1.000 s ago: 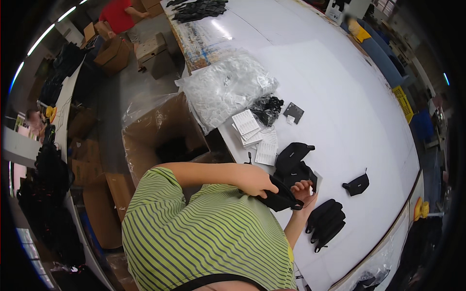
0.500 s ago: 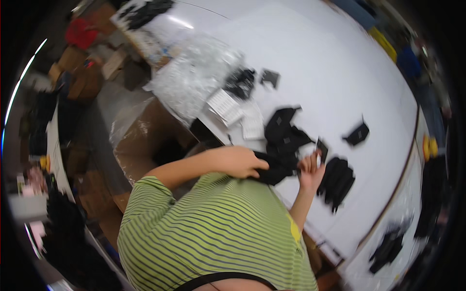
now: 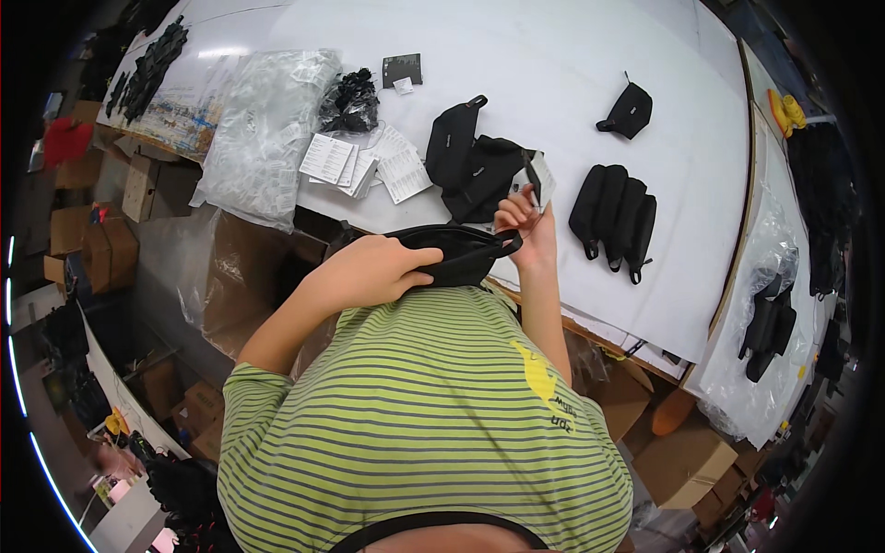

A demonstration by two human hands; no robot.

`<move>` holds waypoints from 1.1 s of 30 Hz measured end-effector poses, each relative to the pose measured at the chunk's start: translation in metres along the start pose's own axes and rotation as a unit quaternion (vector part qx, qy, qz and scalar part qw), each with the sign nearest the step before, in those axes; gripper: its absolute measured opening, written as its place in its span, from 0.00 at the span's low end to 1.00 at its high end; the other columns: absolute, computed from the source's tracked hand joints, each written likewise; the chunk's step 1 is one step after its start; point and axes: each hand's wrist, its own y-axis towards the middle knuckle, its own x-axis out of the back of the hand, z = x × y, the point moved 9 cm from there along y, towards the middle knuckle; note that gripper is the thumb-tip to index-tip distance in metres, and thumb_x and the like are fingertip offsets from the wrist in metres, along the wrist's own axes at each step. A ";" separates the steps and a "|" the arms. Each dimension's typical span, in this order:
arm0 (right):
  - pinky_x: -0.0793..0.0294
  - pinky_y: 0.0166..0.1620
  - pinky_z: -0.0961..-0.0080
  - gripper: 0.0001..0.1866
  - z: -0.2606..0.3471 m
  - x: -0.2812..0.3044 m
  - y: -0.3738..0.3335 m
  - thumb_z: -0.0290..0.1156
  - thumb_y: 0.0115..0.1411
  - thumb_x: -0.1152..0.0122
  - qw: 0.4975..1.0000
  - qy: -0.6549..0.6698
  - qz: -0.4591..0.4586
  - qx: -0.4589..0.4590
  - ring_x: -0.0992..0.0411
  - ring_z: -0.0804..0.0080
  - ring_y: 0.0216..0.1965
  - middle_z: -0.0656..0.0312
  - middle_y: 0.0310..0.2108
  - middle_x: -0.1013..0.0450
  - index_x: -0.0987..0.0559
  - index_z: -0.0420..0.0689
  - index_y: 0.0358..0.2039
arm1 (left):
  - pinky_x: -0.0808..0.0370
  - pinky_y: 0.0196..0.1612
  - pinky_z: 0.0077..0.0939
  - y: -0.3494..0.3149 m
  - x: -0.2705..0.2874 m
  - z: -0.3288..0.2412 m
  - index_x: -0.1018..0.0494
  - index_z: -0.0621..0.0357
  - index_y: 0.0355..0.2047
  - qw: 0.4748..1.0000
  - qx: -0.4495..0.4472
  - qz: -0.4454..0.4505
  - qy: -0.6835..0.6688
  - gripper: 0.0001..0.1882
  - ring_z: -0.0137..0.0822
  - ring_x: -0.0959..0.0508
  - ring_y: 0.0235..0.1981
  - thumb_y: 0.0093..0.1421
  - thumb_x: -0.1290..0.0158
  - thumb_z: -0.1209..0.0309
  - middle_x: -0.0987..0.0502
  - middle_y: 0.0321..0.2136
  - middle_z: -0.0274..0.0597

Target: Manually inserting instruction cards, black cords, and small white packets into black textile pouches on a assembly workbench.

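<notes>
A black zip pouch (image 3: 454, 261) is held against the front of my striped shirt, its mouth gaping upward. My left hand (image 3: 371, 269) grips the pouch at its left end, with the thumb and fingers over the rim. At the other end, my right hand (image 3: 529, 229) pinches a small black-and-white card (image 3: 541, 181) upright between its fingers. The pouch's side loop lies against this hand; whether it is gripped too is hidden. Just beyond, more black pouches (image 3: 479, 170) lie on the white table (image 3: 572, 55).
Printed white sheets (image 3: 336, 164) and a pile of clear plastic bags (image 3: 267, 129) lie to the left, near a black bundle (image 3: 350, 100) in plastic. To the right are a row of black pouches (image 3: 613, 217) and a single pouch (image 3: 628, 111). Cardboard boxes (image 3: 678, 465) stand below the table edge.
The view has turned and steadied. The pouch's mouth now shows open toward me, and the card in my right hand stands raised, its pale side showing.
</notes>
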 end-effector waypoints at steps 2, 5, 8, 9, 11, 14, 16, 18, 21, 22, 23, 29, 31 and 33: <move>0.46 0.20 0.84 0.16 0.023 0.004 0.002 0.40 0.63 0.53 0.990 -0.066 -0.073 0.100 0.48 0.80 0.17 0.70 0.15 0.47 0.31 0.42 0.23 | 0.35 0.24 0.39 -0.002 -0.001 0.002 0.35 0.55 0.34 1.000 0.013 0.005 0.001 0.10 0.50 0.29 0.20 0.58 0.52 0.63 0.31 0.14 0.49; 0.47 0.18 0.85 0.17 0.051 0.014 0.007 0.40 0.63 0.52 0.978 -0.113 -0.110 0.135 0.49 0.82 0.15 0.70 0.15 0.48 0.36 0.44 0.21 | 0.34 0.24 0.39 -0.001 -0.003 0.001 0.34 0.56 0.34 1.000 0.014 0.005 0.001 0.10 0.50 0.28 0.20 0.58 0.52 0.63 0.30 0.15 0.50; 0.50 0.15 0.85 0.16 0.053 -0.001 0.007 0.39 0.62 0.51 0.959 -0.171 -0.146 0.170 0.51 0.83 0.13 0.70 0.14 0.48 0.37 0.45 0.21 | 0.34 0.25 0.39 0.000 -0.002 0.004 0.33 0.54 0.36 1.000 0.015 0.001 0.001 0.10 0.49 0.28 0.20 0.58 0.52 0.63 0.29 0.15 0.48; 0.51 0.15 0.85 0.15 0.055 -0.004 0.007 0.39 0.62 0.51 0.952 -0.198 -0.149 0.179 0.52 0.84 0.13 0.70 0.13 0.48 0.36 0.45 0.22 | 0.33 0.26 0.39 0.000 -0.002 0.003 0.32 0.52 0.37 1.000 0.012 0.008 0.002 0.10 0.49 0.27 0.20 0.58 0.52 0.63 0.28 0.15 0.47; 0.53 0.15 0.84 0.16 0.054 -0.008 0.016 0.40 0.60 0.47 0.951 -0.219 -0.120 0.183 0.53 0.84 0.11 0.71 0.10 0.47 0.36 0.47 0.19 | 0.32 0.26 0.39 0.002 0.000 0.002 0.32 0.52 0.37 1.000 0.006 0.006 0.002 0.10 0.48 0.27 0.21 0.58 0.51 0.63 0.28 0.16 0.47; 0.55 0.16 0.84 0.12 0.063 -0.034 0.010 0.36 0.58 0.43 0.868 -0.370 -0.133 0.304 0.53 0.87 0.11 0.75 0.09 0.49 0.30 0.47 0.20 | 0.31 0.28 0.39 0.004 0.005 0.005 0.31 0.53 0.37 1.000 -0.009 -0.014 0.005 0.11 0.47 0.26 0.23 0.57 0.50 0.63 0.27 0.18 0.47; 0.56 0.16 0.84 0.13 0.055 -0.058 0.003 0.36 0.57 0.41 0.819 -0.486 -0.099 0.289 0.52 0.88 0.11 0.75 0.10 0.45 0.30 0.47 0.19 | 0.30 0.33 0.37 0.003 0.011 0.012 0.30 0.55 0.35 0.999 -0.007 -0.046 0.025 0.11 0.45 0.25 0.32 0.53 0.46 0.66 0.26 0.30 0.46; 0.54 0.17 0.83 0.14 0.031 -0.093 -0.008 0.38 0.53 0.37 0.695 -0.673 -0.015 0.252 0.50 0.87 0.12 0.73 0.09 0.39 0.24 0.44 0.16 | 0.30 0.36 0.37 0.007 0.015 0.018 0.29 0.56 0.34 0.993 -0.043 -0.111 0.015 0.10 0.46 0.26 0.35 0.51 0.45 0.68 0.27 0.35 0.46; 0.43 0.18 0.79 0.13 -0.010 -0.111 -0.028 0.41 0.49 0.35 0.450 -0.882 0.000 0.140 0.40 0.80 0.11 0.66 0.10 0.33 0.19 0.45 0.19 | 0.31 0.42 0.37 0.014 0.025 0.019 0.29 0.60 0.30 0.979 -0.078 -0.188 -0.008 0.10 0.48 0.29 0.41 0.46 0.43 0.72 0.34 0.48 0.46; 0.43 0.18 0.79 0.13 -0.014 -0.109 -0.032 0.41 0.49 0.35 0.450 -0.882 0.004 0.139 0.40 0.80 0.11 0.66 0.10 0.33 0.19 0.45 0.19 | 0.32 0.43 0.37 0.013 0.030 0.009 0.29 0.60 0.29 0.963 -0.132 -0.235 0.014 0.11 0.47 0.29 0.42 0.45 0.42 0.73 0.34 0.48 0.46; 0.39 0.19 0.76 0.13 -0.024 -0.105 -0.035 0.42 0.48 0.35 0.354 -0.927 0.027 0.121 0.35 0.73 0.13 0.62 0.11 0.31 0.19 0.46 0.21 | 0.32 0.44 0.38 0.011 0.033 0.001 0.30 0.61 0.29 0.941 -0.186 -0.279 0.036 0.11 0.47 0.29 0.43 0.44 0.42 0.73 0.34 0.49 0.47; 0.34 0.23 0.72 0.16 -0.030 -0.081 -0.043 0.45 0.49 0.37 0.280 -0.955 0.083 0.048 0.32 0.63 0.16 0.57 0.15 0.29 0.19 0.44 0.26 | 0.36 0.46 0.32 0.045 0.001 0.013 0.27 0.56 0.28 0.962 -0.235 -0.138 0.018 0.10 0.37 0.29 0.37 0.46 0.41 0.66 0.29 0.32 0.37; 0.38 0.21 0.74 0.16 -0.024 -0.087 -0.045 0.43 0.48 0.35 0.346 -0.935 0.077 0.033 0.36 0.66 0.13 0.57 0.14 0.30 0.19 0.42 0.27 | 0.37 0.47 0.31 0.054 0.007 0.018 0.27 0.56 0.30 0.965 -0.235 -0.114 -0.011 0.11 0.37 0.29 0.35 0.48 0.41 0.65 0.30 0.26 0.36; 0.42 0.20 0.76 0.18 -0.023 -0.097 -0.054 0.42 0.45 0.32 0.387 -0.918 0.087 0.015 0.43 0.74 0.12 0.59 0.12 0.35 0.20 0.39 0.28 | 0.35 0.43 0.30 0.067 0.010 0.014 0.25 0.55 0.31 0.956 -0.276 -0.084 -0.047 0.13 0.38 0.29 0.31 0.48 0.41 0.62 0.29 0.23 0.37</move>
